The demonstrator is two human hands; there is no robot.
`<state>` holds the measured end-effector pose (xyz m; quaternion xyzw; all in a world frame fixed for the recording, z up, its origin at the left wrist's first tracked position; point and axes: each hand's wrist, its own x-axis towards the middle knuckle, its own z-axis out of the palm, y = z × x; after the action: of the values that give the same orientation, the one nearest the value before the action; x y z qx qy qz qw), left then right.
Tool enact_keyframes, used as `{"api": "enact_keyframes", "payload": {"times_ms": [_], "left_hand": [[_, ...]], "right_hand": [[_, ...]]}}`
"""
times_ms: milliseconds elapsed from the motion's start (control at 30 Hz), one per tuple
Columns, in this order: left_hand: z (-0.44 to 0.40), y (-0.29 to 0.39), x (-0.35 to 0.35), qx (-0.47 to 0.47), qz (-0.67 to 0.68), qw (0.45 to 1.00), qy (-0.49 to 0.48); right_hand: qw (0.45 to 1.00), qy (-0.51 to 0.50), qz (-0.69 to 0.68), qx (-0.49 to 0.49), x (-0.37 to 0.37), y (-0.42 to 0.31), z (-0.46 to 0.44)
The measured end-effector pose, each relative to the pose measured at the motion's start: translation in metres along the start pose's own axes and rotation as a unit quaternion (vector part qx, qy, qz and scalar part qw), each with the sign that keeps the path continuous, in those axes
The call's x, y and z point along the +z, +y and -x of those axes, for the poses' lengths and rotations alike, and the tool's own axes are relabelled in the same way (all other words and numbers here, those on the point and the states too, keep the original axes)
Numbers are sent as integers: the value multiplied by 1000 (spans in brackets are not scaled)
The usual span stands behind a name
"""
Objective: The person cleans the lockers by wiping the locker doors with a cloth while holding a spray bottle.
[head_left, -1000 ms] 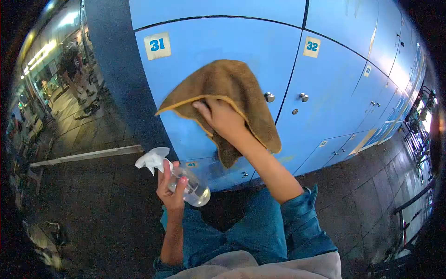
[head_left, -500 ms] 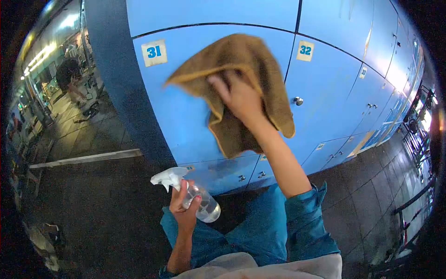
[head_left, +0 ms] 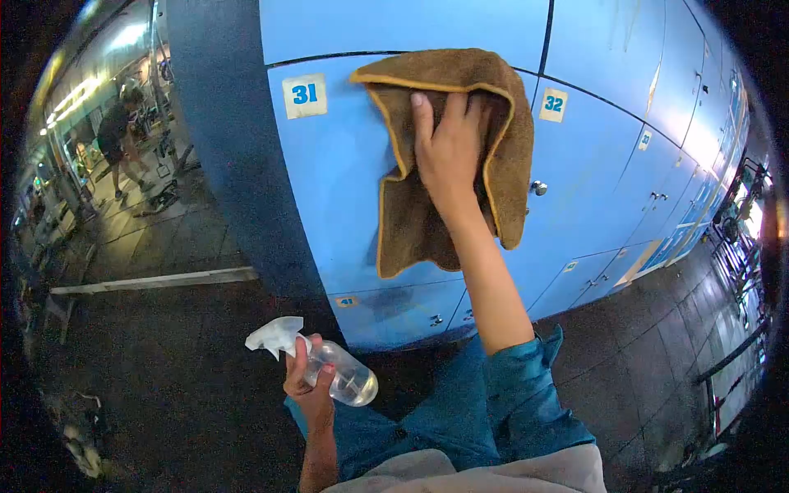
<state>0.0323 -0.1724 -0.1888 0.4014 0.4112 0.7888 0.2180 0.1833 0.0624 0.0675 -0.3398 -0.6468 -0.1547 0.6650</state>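
My right hand (head_left: 450, 156) presses a brown cloth (head_left: 411, 222) with an orange hem against the upper part of blue locker door 31 (head_left: 329, 189); its fingertips are partly tucked in the folds. The cloth hides the door's knob and reaches the gap beside door 32 (head_left: 583, 164). Lower left, my left hand (head_left: 311, 382) is closed around a clear spray bottle (head_left: 349, 378) with a white trigger head, tilted and held away from the lockers. Some liquid shows inside the bottle.
More blue lockers (head_left: 674, 177) run off to the right, with small door 41 (head_left: 386, 316) below. A dark tiled floor (head_left: 164, 370) lies underneath. Far left, a person (head_left: 119, 135) bends among gym equipment; metal racks (head_left: 744, 255) stand at the far right.
My right hand has moved the cloth upward and slightly right over door 31, and its fingers now point up. The spray bottle has shifted lower, still in my left hand.
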Motion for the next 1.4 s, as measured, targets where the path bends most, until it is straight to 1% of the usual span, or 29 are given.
{"api": "enact_keyframes", "payload": {"times_ms": [100,133,167,233,300,333,367,433,533,633,700,767,800,900,933,1033,1133,1233,1333,1400], "left_hand": [[-3,1,0,43,4,999,-21],[-4,3,1,46,1,999,-27],[-4,5,2,48,-3,998,-33],[-4,3,2,40,-6,999,-37],[-1,-4,-2,21,-5,999,-29],[-2,-5,-4,19,2,999,-28],[-2,-5,-5,17,10,999,-26],[-3,-2,-3,16,14,1000,-21],[-7,0,-3,25,1,1000,-12],[-9,-2,-4,26,5,1000,-4],[-8,3,-2,13,23,1000,-10],[-7,0,-3,14,-2,1000,-9],[-6,-2,-4,15,-14,1000,-8],[-4,-5,-8,3,-25,1000,-7],[-3,-2,-7,2,-28,1000,-4],[-1,-3,-6,-19,0,1000,4],[0,-5,-7,-13,0,1000,2],[0,-1,-5,2,-14,1000,-8],[3,-2,-7,1,-19,1000,-14],[4,-3,-8,-1,-20,1000,-17]], "right_hand": [[998,-52,-38,-24,10,-5,9],[997,-37,-29,-67,17,-6,14],[993,-69,-10,-94,16,-3,17],[989,-128,-36,-67,6,0,15],[993,-84,-78,-32,0,17,12],[988,-89,-120,29,-12,18,1],[999,2,-34,8,-13,30,-8],[999,31,1,43,-29,25,-19],[996,51,63,-22,-19,25,-18],[999,-12,-2,-35,-5,14,-12],[998,-36,-3,-50,4,2,-7],[995,-75,-25,-54,12,-10,-4],[995,-29,-17,-98,18,-14,-2],[992,-56,-41,-108,34,-24,5],[988,-54,-36,-137,38,-25,6],[984,-88,-35,-152,43,-32,7],[974,-110,-62,-187,40,-32,1],[968,-103,-36,-227,36,-41,-6],[964,-118,-40,-233,33,-56,-13],[961,-114,-69,-241,43,-61,-14]]}}
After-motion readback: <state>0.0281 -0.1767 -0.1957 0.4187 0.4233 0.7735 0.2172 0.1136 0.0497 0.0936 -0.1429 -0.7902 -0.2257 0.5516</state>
